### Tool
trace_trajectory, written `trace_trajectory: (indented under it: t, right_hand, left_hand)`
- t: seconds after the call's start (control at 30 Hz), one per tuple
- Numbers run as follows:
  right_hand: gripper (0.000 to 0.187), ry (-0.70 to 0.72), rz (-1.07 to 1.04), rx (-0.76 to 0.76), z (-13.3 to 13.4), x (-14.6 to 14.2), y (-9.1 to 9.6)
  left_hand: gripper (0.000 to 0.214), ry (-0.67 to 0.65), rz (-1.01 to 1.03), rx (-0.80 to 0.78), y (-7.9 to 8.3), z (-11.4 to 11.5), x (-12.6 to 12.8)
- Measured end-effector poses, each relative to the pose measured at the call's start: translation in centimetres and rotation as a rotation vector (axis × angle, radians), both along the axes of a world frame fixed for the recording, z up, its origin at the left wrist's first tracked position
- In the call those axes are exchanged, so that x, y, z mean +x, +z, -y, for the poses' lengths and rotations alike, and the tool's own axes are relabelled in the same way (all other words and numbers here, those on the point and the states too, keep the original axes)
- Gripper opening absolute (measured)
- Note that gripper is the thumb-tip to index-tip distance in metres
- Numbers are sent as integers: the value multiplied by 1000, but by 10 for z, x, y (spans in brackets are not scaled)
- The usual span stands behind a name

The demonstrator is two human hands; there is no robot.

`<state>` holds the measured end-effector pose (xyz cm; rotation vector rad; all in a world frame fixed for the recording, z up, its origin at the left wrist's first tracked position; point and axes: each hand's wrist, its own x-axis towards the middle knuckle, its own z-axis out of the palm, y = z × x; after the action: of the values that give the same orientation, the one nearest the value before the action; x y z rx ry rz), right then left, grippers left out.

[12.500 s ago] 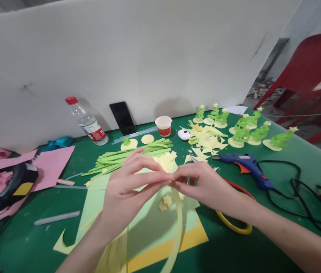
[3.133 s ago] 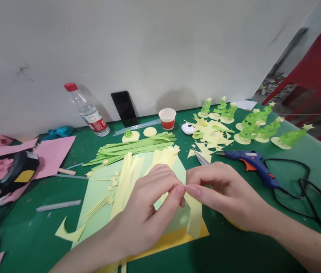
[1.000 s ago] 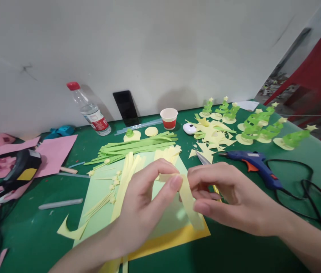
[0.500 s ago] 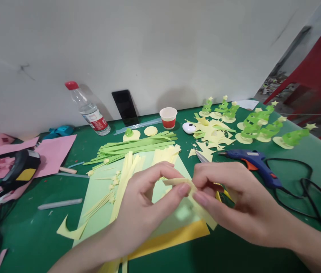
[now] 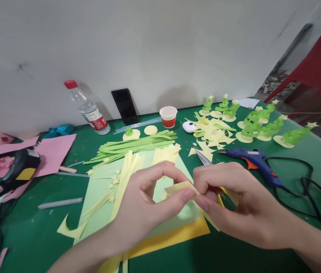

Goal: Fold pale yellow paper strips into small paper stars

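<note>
A pale yellow paper strip (image 5: pixel 180 186) is pinched between the fingertips of my left hand (image 5: pixel 151 204) and my right hand (image 5: pixel 234 206). Its tail hangs below my right thumb, and the part between my fingers is hidden. Scissors (image 5: pixel 203 157) with yellow handles lie partly behind my right hand. Under both hands is a light green paper sheet (image 5: pixel 97 204) over a yellow-orange one (image 5: pixel 174 239). Long cream paper strips (image 5: pixel 122 189) and tiny folded paper stars (image 5: pixel 114 182) rest on the green sheet, left of my left hand.
Green strips (image 5: pixel 137 143) lie behind the sheet, near a paper cup (image 5: pixel 168 117), a phone (image 5: pixel 124 107) and a bottle (image 5: pixel 92 113). To the right are paper scraps (image 5: pixel 211 132), green spiral trees (image 5: pixel 258 123) and a blue glue gun (image 5: pixel 258 163) with its cable. Pink paper (image 5: pixel 55 151) is leftward.
The paper strip has turned between my fingertips, and its left end now shows a wider face. My two hands have come closer together at the fingertips.
</note>
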<state>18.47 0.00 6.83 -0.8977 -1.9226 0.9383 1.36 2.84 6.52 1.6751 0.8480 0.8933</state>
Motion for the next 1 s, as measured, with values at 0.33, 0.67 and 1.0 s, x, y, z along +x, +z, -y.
trace_trajectory:
  t: [0.33,0.67,1.0]
  right_hand:
    - [28,41,16,-45,-2,-1,0]
    - [28,70,20,-109,-2,2,-2]
    - [26,139,21,-291,-4,3,2]
  left_hand:
    - [13,34,-24,-44,1,1,1]
    - [17,-1,-36,-6,4,-1,-1]
    - [15,-71,-71,-80,7,-3,-4]
